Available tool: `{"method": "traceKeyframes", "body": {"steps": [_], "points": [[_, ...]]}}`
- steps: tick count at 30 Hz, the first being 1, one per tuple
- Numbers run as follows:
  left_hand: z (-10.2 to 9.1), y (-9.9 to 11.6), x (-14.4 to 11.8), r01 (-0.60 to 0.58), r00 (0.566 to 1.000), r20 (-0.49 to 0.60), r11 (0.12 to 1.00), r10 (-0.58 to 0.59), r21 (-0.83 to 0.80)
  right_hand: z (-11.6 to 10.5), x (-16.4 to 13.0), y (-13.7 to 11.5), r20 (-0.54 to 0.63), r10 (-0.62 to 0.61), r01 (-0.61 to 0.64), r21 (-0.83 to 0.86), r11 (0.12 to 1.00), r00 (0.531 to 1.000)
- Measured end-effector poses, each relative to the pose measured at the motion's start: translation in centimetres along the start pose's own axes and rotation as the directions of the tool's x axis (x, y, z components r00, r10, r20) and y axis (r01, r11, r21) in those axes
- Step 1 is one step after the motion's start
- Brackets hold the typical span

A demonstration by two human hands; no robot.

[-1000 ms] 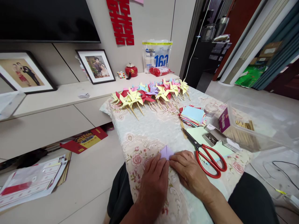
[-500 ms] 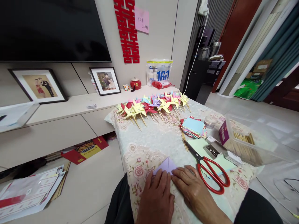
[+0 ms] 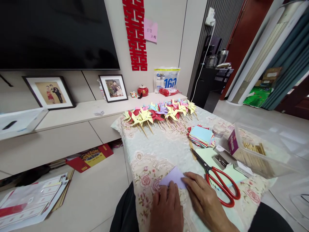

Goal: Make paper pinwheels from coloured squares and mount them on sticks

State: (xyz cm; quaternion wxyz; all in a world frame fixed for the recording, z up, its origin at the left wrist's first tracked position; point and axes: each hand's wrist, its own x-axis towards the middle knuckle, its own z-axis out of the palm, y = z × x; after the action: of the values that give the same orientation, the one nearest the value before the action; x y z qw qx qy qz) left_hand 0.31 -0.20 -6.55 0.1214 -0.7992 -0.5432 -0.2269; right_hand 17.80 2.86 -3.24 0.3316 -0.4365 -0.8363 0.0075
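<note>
A folded lilac paper [image 3: 174,176] lies on the floral tablecloth [image 3: 159,148] near the front edge. My left hand [image 3: 167,206] presses flat on its near left part. My right hand [image 3: 205,201] rests on its right side, fingertips touching the paper. Red-handled scissors [image 3: 218,183] lie just right of my right hand. A stack of coloured paper squares [image 3: 202,135] sits behind the scissors. A row of paper pinwheels on sticks [image 3: 159,112] lies along the far edge of the table.
A clear plastic box [image 3: 265,149] with wooden sticks stands at the right, with a small tin [image 3: 218,130] and a tray of pins [image 3: 220,160] beside it. A low cabinet [image 3: 60,129] with framed photos is at left. Papers [image 3: 31,198] lie on the floor.
The view has tilted upward, so my hands sit lower in the picture. More of the lilac paper shows in front of my fingers. My hands stay pressed on it.
</note>
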Motion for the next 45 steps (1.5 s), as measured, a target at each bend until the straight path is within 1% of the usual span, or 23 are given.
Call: {"method": "traceKeyframes", "body": {"steps": [4,7,8,10,13,14,17,19,21,23,24,26,29,31,33,35,38,41,45], "points": [[0.1,0.6,0.2,0.020,0.999,-0.039,0.998,-0.018,0.056,-0.3,0.2,-0.1,-0.030,-0.008,0.008,0.002,1.000,1.000],[0.7,0.9,0.2,0.020,0.996,-0.090,0.999,-0.016,0.050,-0.4,0.3,-0.3,-0.036,0.012,-0.011,0.037,0.999,0.999],[1.0,1.0,0.2,0.021,0.993,-0.117,0.999,-0.017,0.039,-0.5,0.4,-0.3,-0.039,0.019,-0.017,0.050,0.999,0.999],[1.6,1.3,0.2,0.043,0.978,-0.205,0.999,-0.041,0.003,-0.4,0.3,-0.3,-0.046,0.033,-0.030,0.076,0.997,0.998],[2.4,1.7,0.3,0.086,0.939,-0.328,0.994,-0.105,-0.072,-0.3,0.2,-0.1,-0.053,0.059,-0.053,0.120,0.991,0.997],[2.6,1.8,0.3,0.085,0.933,-0.343,0.992,-0.111,-0.088,-0.3,0.1,0.0,-0.055,0.070,-0.062,0.136,0.989,0.996],[2.8,1.6,0.4,0.055,0.935,-0.345,0.994,-0.083,-0.092,-0.3,0.0,0.2,-0.062,0.098,-0.087,0.171,0.982,0.993],[2.5,1.1,0.6,0.042,0.935,-0.349,0.996,-0.065,-0.075,-0.4,0.1,0.3,-0.071,0.115,-0.101,0.182,0.978,0.991],[1.8,0.4,0.9,0.001,0.935,-0.355,0.998,-0.021,-0.057,-0.5,0.2,0.2,-0.084,0.126,-0.108,0.191,0.976,0.988],[1.0,-0.5,1.4,-0.098,0.933,-0.353,0.993,0.069,-0.065,-0.7,0.4,0.1,-0.093,0.133,-0.113,0.198,0.974,0.987],[0.7,-0.9,1.6,-0.122,0.935,-0.345,0.989,0.085,-0.086,-0.7,0.4,0.1,-0.093,0.135,-0.114,0.201,0.973,0.986],[0.2,-1.5,2.0,-0.145,0.938,-0.336,0.976,0.082,-0.165,-0.7,0.4,0.0,-0.083,0.139,-0.119,0.210,0.971,0.987],[0.1,-2.0,2.3,-0.084,0.959,-0.282,0.937,-0.016,-0.338,-0.6,0.3,0.1,-0.064,0.135,-0.118,0.216,0.969,0.989],[0.2,-2.2,2.6,0.005,0.978,-0.188,0.901,-0.096,-0.435,-0.5,0.3,0.1,-0.053,0.130,-0.116,0.215,0.970,0.990],[0.1,-2.3,3.0,0.075,0.984,-0.105,0.868,-0.144,-0.490,-0.5,0.2,0.1,-0.046,0.129,-0.116,0.219,0.969,0.991],[0.0,-2.4,3.4,0.112,0.984,-0.057,0.842,-0.166,-0.527,-0.5,0.3,0.1,-0.042,0.136,-0.122,0.233,0.965,0.990],[-0.4,-2.5,3.9,0.128,0.984,-0.030,0.813,-0.176,-0.568,-0.6,0.3,0.0,-0.039,0.143,-0.129,0.252,0.959,0.989],[-0.9,-2.7,4.2,0.126,0.983,-0.026,0.778,-0.181,-0.615,-0.6,0.3,0.1,-0.055,0.144,-0.126,0.252,0.960,0.988],[-1.6,-3.1,4.5,0.139,0.981,0.002,0.686,-0.196,-0.714,-0.6,0.2,0.3,-0.076,0.135,-0.111,0.256,0.960,0.988]]}}
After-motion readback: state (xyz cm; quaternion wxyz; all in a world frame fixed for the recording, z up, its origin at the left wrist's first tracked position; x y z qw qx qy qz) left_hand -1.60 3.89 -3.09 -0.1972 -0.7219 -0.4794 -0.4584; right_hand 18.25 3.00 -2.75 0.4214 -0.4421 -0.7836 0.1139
